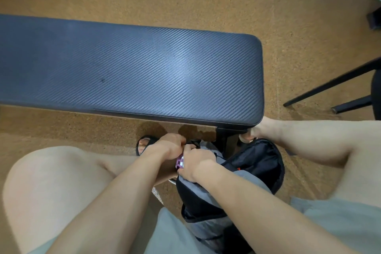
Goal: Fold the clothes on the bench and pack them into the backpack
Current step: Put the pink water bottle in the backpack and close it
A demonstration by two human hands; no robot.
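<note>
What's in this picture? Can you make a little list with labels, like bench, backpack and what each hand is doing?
bench: dark padded top, nothing lying on it in view
backpack: black and grey, on the floor between the person's knees, top open
left hand: fingers curled at the backpack's top edge by a black buckle
right hand: grips the grey top edge of the backpack
pink thing: small pink and white object between the two hands; what it is cannot be told
floor: orange-brown
</note>
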